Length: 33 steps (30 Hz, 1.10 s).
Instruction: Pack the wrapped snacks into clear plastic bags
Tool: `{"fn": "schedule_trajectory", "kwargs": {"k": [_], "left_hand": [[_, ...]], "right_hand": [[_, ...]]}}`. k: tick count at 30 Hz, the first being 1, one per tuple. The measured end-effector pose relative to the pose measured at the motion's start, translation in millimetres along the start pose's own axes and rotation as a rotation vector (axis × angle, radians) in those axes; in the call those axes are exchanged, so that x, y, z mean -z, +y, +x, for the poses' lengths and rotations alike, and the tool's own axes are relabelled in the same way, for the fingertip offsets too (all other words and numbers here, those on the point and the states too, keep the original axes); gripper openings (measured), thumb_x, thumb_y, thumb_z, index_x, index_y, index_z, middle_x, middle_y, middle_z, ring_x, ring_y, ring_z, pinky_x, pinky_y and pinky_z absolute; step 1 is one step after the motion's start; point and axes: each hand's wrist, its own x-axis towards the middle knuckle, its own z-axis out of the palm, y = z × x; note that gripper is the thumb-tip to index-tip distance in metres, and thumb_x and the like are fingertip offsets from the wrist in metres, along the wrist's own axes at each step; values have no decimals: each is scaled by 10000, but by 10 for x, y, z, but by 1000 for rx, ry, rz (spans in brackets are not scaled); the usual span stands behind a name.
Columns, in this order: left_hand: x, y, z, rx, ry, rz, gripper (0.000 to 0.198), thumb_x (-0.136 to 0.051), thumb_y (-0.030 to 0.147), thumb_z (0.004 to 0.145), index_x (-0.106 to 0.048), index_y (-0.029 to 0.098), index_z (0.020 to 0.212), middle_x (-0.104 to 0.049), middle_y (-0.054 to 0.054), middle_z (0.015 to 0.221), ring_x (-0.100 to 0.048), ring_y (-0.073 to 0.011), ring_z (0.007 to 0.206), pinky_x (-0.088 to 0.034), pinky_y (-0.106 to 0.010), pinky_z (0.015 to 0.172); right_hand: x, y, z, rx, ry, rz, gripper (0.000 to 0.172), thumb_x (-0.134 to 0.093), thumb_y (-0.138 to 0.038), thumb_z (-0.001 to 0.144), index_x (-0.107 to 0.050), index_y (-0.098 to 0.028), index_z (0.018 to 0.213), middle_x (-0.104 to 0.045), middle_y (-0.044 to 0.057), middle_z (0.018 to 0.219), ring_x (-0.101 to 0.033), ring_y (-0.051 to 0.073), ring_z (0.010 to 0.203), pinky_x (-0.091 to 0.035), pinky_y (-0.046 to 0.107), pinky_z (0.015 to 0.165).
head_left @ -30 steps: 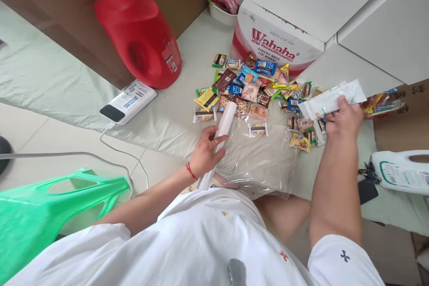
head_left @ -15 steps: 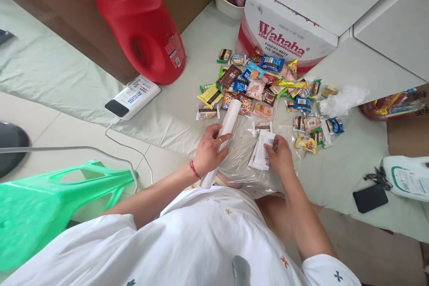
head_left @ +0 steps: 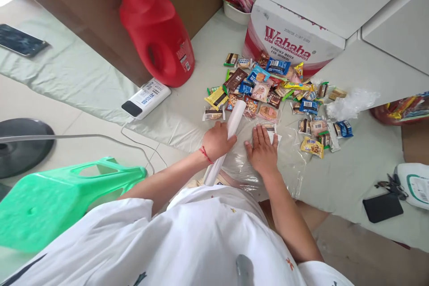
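My left hand [head_left: 219, 142], with a red string bracelet at its wrist, is wrapped round a white roll of plastic wrap [head_left: 235, 118] that slants up from my lap. A sheet of clear film [head_left: 288, 161] spreads out to the right of the roll. My right hand [head_left: 263, 152] lies flat with fingers stretched, pressing on the film. White packets [head_left: 276, 140] are mostly hidden beneath it, with only an edge showing by the fingers. Just past my fingertips is a small wrapped snack [head_left: 268, 127]. Beyond the roll's far end lies a pile of individually wrapped snacks [head_left: 261, 91].
A white and red water carton [head_left: 288, 40] stands behind the snacks. To the left are a red jug [head_left: 164, 40], a white power bank [head_left: 150, 100] with a cable and a green stool [head_left: 67, 196]. Crumpled clear plastic [head_left: 351, 103], keys and a black wallet-like item [head_left: 382, 208] lie right.
My right hand has let go of the white packets' edge and now lies flat over them. My left hand has closed more firmly round the roll. The view has shifted slightly left.
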Motion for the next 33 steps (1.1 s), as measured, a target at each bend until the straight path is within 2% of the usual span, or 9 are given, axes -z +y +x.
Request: {"fn": "schedule_trajectory", "kwargs": {"k": [6, 10, 12, 15, 16, 19, 25, 29, 33], "left_hand": [[-12, -35, -129, 8, 72, -128, 362, -573, 433, 941, -593, 127, 1132, -649, -174, 1165, -696, -308, 975, -556, -409, 852], [-27, -143, -167, 25, 82, -260, 278, -578, 405, 919, -597, 151, 1032, -658, -143, 1043, -680, -296, 945, -563, -425, 862], [56, -325, -172, 124, 177, -275, 281, -557, 394, 918, -592, 148, 1049, -655, -150, 1039, -672, -311, 969, -564, -453, 888], [309, -717, -205, 296, 431, -155, 363, -565, 392, 896, -571, 142, 1160, -627, -185, 1179, -627, -361, 1149, -529, -499, 1003], [403, -843, -220, 303, 434, -104, 396, -583, 415, 884, -570, 149, 1177, -620, -180, 1204, -617, -368, 1180, -519, -500, 1028], [594, -1102, -224, 317, 318, -12, 447, -610, 471, 860, -582, 169, 1188, -624, -160, 1228, -630, -367, 1176, -522, -487, 1023], [570, -1245, 126, 373, 137, -40, 478, -596, 520, 884, -619, 170, 1209, -638, -166, 1299, -635, -342, 1194, -534, -429, 990], [564, -1340, 272, 377, 161, -10, 596, -639, 547, 861, -604, 162, 1314, -595, -192, 1374, -565, -387, 1301, -502, -474, 1058], [603, -1391, 220, 386, 197, 1, 822, -698, 576, 817, -494, 116, 1467, -500, -225, 1466, -471, -403, 1403, -443, -485, 1145]], "right_hand": [[-4, 23, -34, 23, 33, -13, 639, -239, -467, 1103, -353, -153, 1647, -315, 129, 1706, -263, 255, 1605, -18, 617, 1296], [-23, 25, -36, 35, 30, 0, 621, -241, -444, 1101, -363, -168, 1644, -327, 124, 1702, -272, 250, 1602, -11, 620, 1294], [-37, 28, -33, 21, 28, 8, 613, -244, -427, 1097, -362, -179, 1646, -336, 124, 1700, -273, 252, 1602, -17, 627, 1292], [-50, 35, -31, 14, 30, 9, 617, -244, -427, 1093, -366, -176, 1644, -339, 127, 1699, -268, 255, 1604, -18, 632, 1292], [-51, 39, -31, 17, 30, 9, 620, -245, -434, 1092, -372, -174, 1641, -343, 129, 1697, -272, 257, 1602, -17, 633, 1291], [-53, 54, -32, 24, 38, 9, 623, -246, -453, 1091, -404, -176, 1625, -363, 132, 1689, -295, 263, 1592, -23, 637, 1289], [-27, 82, -41, 44, 52, 8, 620, -262, -478, 1092, -444, -169, 1598, -386, 144, 1677, -308, 269, 1587, -58, 642, 1286], [38, 103, -48, 54, 29, 20, 620, -260, -477, 1093, -425, -176, 1610, -366, 141, 1687, -293, 262, 1594, -69, 642, 1289], [108, 125, -40, 53, 6, 48, 614, -262, -460, 1090, -373, -200, 1636, -347, 129, 1700, -279, 262, 1600, -101, 662, 1283]]}}
